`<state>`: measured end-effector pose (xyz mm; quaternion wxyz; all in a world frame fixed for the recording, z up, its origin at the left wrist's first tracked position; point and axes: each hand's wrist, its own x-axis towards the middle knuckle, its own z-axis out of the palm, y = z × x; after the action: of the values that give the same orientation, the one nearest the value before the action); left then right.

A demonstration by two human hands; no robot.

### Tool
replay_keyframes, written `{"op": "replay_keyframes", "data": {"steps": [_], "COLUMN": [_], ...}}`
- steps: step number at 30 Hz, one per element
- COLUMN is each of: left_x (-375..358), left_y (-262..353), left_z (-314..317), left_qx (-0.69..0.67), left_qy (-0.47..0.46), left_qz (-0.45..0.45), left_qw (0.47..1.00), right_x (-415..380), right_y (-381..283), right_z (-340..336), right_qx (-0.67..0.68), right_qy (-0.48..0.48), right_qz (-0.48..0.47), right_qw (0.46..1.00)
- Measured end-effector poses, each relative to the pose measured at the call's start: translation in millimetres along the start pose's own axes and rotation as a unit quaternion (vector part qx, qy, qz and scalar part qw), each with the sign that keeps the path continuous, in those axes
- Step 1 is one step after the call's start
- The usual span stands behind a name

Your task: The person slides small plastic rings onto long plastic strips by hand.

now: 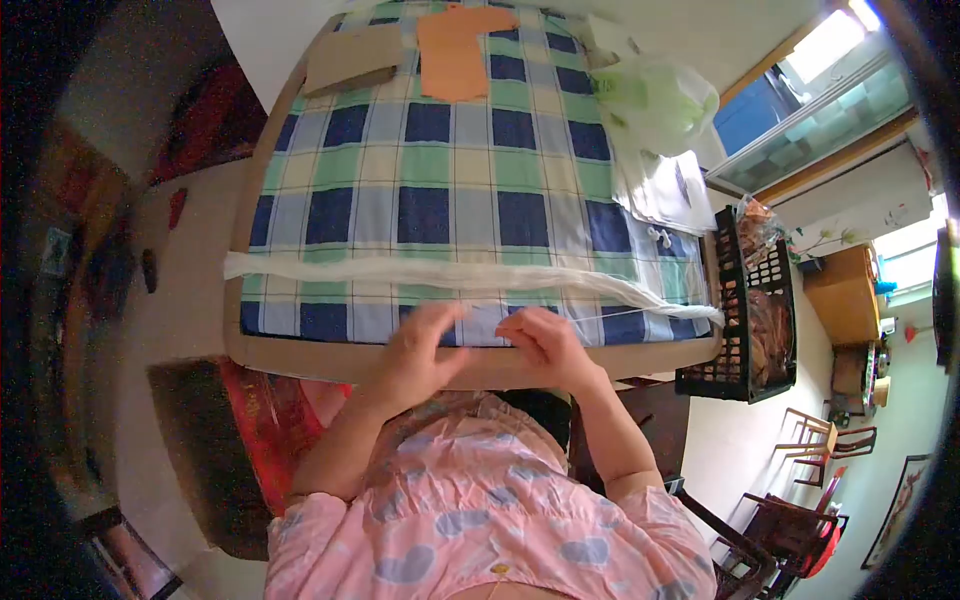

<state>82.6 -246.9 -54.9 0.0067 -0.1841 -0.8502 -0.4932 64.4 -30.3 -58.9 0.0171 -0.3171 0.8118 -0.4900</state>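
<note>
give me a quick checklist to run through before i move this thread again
- Right grip on thread: ok, the right hand pinches the thread
- Left grip on thread: cannot tell, the left hand is blurred
- Hank straight: not ok, it bends toward its right end
- Bag apart from hank: ok
- Thread free of knots: cannot tell, too fine to see

Checked tabletop (430, 215) bearing white strands (400, 272), orange cutout (452, 55)
</note>
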Motion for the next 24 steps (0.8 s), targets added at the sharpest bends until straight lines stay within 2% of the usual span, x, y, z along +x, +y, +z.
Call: {"op": "replay_keyframes", "data": {"steps": [1,2,3,4,5,7,8,9,10,11,12,13,14,15,16,17,18,19,20,21,22,23,24], "left_x": [4,-1,-6,-7,3,4,5,2,-2,-4,-4,-3,-1,-1,-4,-10,-14,1,0,-1,-2,-4,-3], "left_y": [12,12,16,21,24,20,18,14,8,5,5,6,9,14,10,4,1,28,26,20,14,7,1], "left_z": [-17,-13,-10,-9,-12,-22,-24,-20,-12,-8,-9,-10,-11,-17,-14,-9,-5,-18,-17,-15,-13,-13,-15], "left_qx": [-0.141,-0.301,-0.45,-0.585,-0.322,-0.173,-0.094,-0.26,-0.419,-0.564,-0.395,-0.208,-0.011,-0.056,-0.218,-0.375,-0.522,-0.359,-0.198,-0.031,0.136,-0.091,-0.312], "left_qy": [-0.267,-0.229,-0.184,-0.134,-0.056,-0.251,-0.343,-0.338,-0.322,-0.297,-0.232,-0.156,-0.069,-0.251,-0.245,-0.233,-0.215,-0.087,-0.125,-0.156,-0.182,-0.254,-0.309], "left_qz": [-0.137,-0.101,-0.062,-0.021,0.028,-0.02,-0.044,0.0,0.044,0.086,0.072,0.057,0.04,-0.033,-0.021,-0.012,-0.004,0.028,0.027,0.028,0.027,-0.006,-0.037], "left_qw": [0.943,0.92,0.872,0.799,0.945,0.952,0.934,0.904,0.848,0.766,0.886,0.964,0.997,0.966,0.944,0.897,0.825,0.929,0.972,0.987,0.973,0.963,0.898], "right_x": [0,-1,-1,-2,-3,-2,0,-1,-2,-3,-4,-4,-5,-4,-4,-5,-5,-5,-5,-4,-3,-3,-3], "right_y": [0,0,-1,-3,-5,-9,-9,-8,-6,-5,-6,-8,-10,-8,-5,-4,-6,-10,-12,-10,-5,-2,-1], "right_z": [-5,-7,-5,-2,0,-6,-9,-9,-7,-6,-3,1,2,-1,-3,-4,-3,0,2,1,-1,-2,0], "right_qx": [-0.006,-0.01,-0.015,-0.02,-0.025,-0.041,-0.049,-0.046,-0.043,-0.039,-0.035,-0.032,-0.03,-0.032,-0.034,-0.034,-0.034,-0.034,-0.035,-0.039,-0.044,-0.048,-0.042], "right_qy": [0.015,0.029,0.017,0.006,-0.004,0.009,0.015,0.006,-0.002,-0.009,-0.005,0.001,0.005,0.007,0.009,0.01,0.0,-0.007,-0.014,-0.005,0.003,0.009,0.009], "right_qz": [0.012,0.027,0.006,-0.015,-0.034,-0.046,-0.051,-0.048,-0.045,-0.042,-0.043,-0.044,-0.047,-0.051,-0.054,-0.055,-0.051,-0.045,-0.041,-0.036,-0.031,-0.024,-0.032], "right_qw": [1.0,0.999,1.0,1.0,0.999,0.998,0.997,0.998,0.998,0.998,0.998,0.999,0.998,0.998,0.998,0.998,0.998,0.998,0.998,0.999,0.999,0.998,0.999]}}
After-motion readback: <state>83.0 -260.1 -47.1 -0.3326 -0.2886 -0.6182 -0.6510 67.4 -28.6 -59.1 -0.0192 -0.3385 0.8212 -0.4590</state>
